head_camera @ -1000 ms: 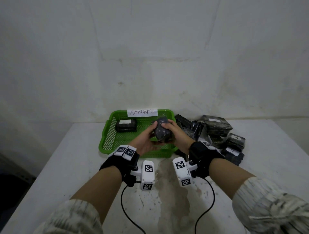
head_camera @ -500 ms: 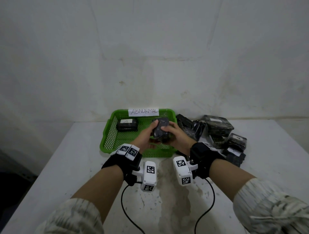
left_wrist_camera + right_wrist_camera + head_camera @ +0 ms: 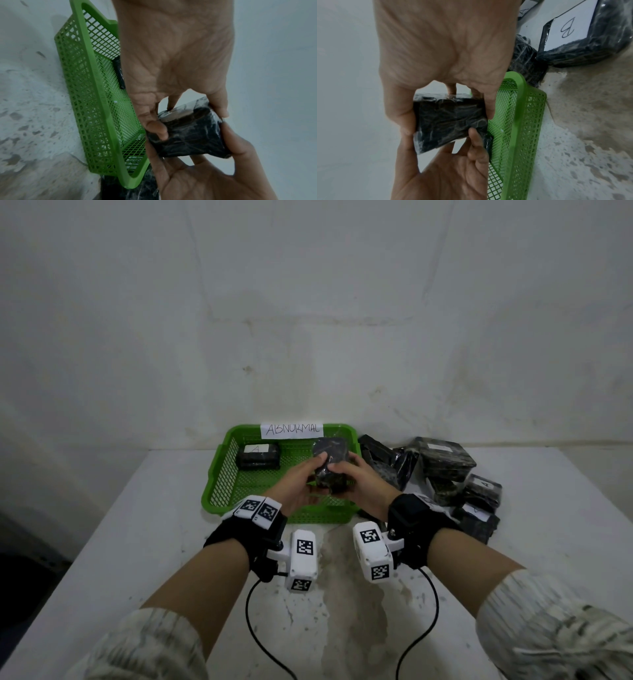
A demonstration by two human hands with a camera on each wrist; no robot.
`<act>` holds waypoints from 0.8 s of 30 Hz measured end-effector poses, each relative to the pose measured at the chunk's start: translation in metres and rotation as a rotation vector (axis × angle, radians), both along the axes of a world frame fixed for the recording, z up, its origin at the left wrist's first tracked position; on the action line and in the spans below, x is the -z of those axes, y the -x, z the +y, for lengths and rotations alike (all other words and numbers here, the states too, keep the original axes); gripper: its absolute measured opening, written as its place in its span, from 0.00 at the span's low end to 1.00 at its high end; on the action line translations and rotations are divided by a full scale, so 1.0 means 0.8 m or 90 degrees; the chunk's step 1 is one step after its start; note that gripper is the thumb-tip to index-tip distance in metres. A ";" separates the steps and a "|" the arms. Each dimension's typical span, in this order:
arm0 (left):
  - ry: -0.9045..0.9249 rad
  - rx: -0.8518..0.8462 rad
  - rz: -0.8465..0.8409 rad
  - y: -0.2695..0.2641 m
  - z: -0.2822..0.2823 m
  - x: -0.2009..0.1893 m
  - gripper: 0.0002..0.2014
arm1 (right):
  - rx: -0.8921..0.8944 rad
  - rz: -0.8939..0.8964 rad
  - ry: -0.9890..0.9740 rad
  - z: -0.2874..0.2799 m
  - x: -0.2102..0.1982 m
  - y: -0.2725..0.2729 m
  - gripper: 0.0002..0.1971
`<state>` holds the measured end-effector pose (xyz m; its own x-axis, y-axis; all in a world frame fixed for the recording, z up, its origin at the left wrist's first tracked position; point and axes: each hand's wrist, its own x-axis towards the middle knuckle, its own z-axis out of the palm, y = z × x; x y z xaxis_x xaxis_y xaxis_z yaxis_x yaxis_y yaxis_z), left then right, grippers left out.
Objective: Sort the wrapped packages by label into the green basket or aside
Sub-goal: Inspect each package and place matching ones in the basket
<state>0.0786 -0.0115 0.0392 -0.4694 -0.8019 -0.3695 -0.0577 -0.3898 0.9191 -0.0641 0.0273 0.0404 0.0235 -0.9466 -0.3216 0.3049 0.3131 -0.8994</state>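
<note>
the right hand holds a black wrapped package from the top. the left hand holds it from below. a green basket sits beside them. a package marked b lies near.

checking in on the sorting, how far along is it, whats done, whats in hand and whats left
Done: one labelled package lies in the green basket marked ABNORMAL.

In hand: the left hand and right hand both grip a dark wrapped package above the basket. Its label cannot be read.

Left: a pile of wrapped packages on the table beside the basket, one labelled B.
</note>
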 end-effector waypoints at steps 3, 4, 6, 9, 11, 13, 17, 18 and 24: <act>0.046 0.035 -0.064 -0.001 0.003 -0.003 0.26 | 0.016 0.026 -0.011 0.000 -0.002 -0.004 0.32; 0.065 0.040 -0.078 -0.001 0.005 -0.006 0.26 | 0.017 0.021 -0.016 0.000 -0.004 -0.005 0.31; 0.108 0.047 -0.114 0.000 0.007 -0.008 0.30 | 0.009 0.027 -0.023 0.000 -0.006 -0.003 0.24; 0.203 0.073 -0.223 -0.003 0.001 -0.005 0.39 | -0.007 0.037 -0.065 0.003 -0.009 0.005 0.24; 0.228 0.047 -0.224 -0.006 -0.002 -0.004 0.46 | -0.057 0.088 -0.096 0.007 -0.014 0.010 0.37; 0.249 0.026 -0.143 -0.007 -0.002 -0.005 0.48 | -0.110 0.154 -0.115 0.010 -0.019 0.011 0.43; 0.202 0.027 0.024 0.000 0.002 -0.013 0.40 | -0.147 0.212 -0.110 0.014 -0.018 0.012 0.43; 0.171 -0.013 0.053 0.002 0.000 -0.014 0.36 | -0.140 0.220 -0.109 0.011 -0.015 0.011 0.44; -0.114 -0.117 0.212 -0.009 0.002 -0.016 0.18 | -0.079 0.230 0.032 0.009 -0.009 0.011 0.40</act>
<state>0.0858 -0.0101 0.0524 -0.4415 -0.8204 -0.3634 0.3172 -0.5215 0.7921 -0.0728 0.0344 0.0474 0.0326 -0.9583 -0.2838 -0.0720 0.2809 -0.9570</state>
